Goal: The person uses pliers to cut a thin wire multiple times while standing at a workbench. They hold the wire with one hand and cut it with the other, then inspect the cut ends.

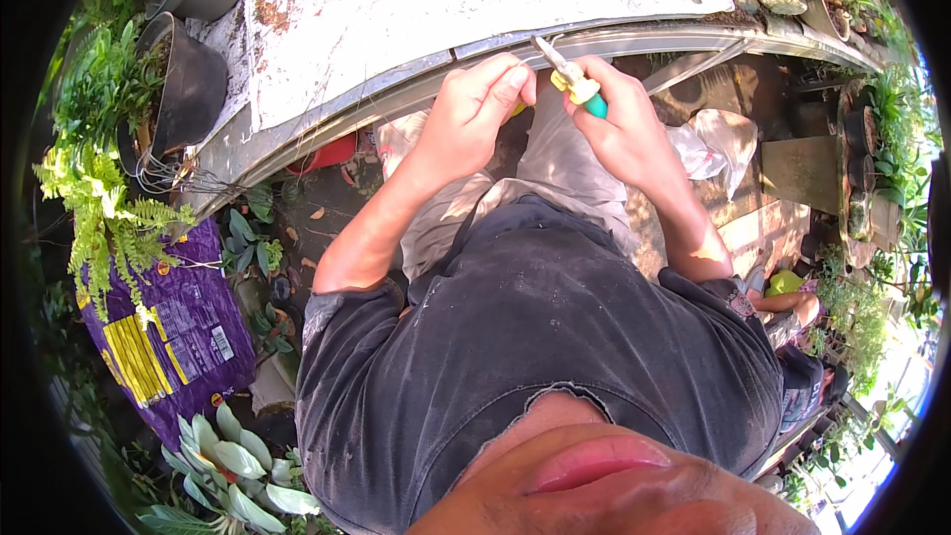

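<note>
Just in front of the table edge, my right hand (622,122) grips pliers (570,76) with green and yellow handles. Their metal jaws point up and left, toward the tabletop. My left hand (475,115) pinches a thin pale wire (529,59) between thumb and fingers, close beside the pliers. A short bent bit of wire shows near the jaw tips. Whether the jaws bite on it I cannot tell. Both hands are above my lap. Beyond them lies a white, dirt-stained sheet (446,0) on the metal-edged table (327,135).
Black plant pots (186,85) stand at the table's left, with a bundle of loose wires (167,172) hanging below. A purple sack (200,342) lies at the left. A clear plastic bag (717,145) is to the right. Another person (787,308) sits behind at the right.
</note>
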`<state>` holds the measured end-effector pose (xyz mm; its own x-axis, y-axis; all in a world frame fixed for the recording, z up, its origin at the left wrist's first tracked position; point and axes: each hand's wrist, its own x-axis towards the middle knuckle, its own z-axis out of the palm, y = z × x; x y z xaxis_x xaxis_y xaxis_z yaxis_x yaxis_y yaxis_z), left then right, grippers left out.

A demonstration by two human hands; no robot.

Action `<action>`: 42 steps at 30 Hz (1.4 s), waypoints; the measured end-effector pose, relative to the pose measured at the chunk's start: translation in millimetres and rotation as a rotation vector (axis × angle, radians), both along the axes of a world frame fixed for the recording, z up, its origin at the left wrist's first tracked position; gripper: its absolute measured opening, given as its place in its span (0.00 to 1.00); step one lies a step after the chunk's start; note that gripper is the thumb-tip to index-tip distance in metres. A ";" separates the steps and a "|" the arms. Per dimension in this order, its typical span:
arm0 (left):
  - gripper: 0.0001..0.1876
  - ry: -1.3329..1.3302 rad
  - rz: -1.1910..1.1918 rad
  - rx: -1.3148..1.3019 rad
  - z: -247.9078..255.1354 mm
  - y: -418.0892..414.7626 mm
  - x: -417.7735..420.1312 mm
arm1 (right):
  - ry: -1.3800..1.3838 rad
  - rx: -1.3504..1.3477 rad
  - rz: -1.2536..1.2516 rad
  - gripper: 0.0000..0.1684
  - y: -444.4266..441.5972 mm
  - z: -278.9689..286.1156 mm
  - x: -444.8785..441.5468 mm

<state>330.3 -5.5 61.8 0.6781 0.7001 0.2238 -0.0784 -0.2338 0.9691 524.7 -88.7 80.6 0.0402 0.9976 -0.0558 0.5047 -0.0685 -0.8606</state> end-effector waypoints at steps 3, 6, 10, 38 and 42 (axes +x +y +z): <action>0.17 -0.016 -0.029 0.047 1.2 4.5 -2.2 | -0.138 0.193 0.035 0.18 0.3 1.3 0.5; 0.16 -0.058 0.006 0.220 2.8 9.8 -3.9 | 0.043 0.202 0.199 0.25 2.0 0.7 3.8; 0.15 -0.105 0.007 0.070 8.9 13.6 -10.3 | 0.202 0.109 0.199 0.30 -8.8 -10.3 -2.8; 0.13 0.003 -0.016 0.325 9.3 2.6 0.5 | 0.183 0.036 0.152 0.14 -1.2 17.1 20.0; 0.13 0.005 0.071 0.221 5.2 -8.8 3.6 | 0.052 0.141 0.039 0.15 -1.3 17.6 12.5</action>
<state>333.9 -14.3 67.0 0.6300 0.6808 0.3737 -0.0496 -0.4448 0.8942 537.1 -89.9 98.2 0.0020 0.9965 0.0838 0.4594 0.0735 -0.8852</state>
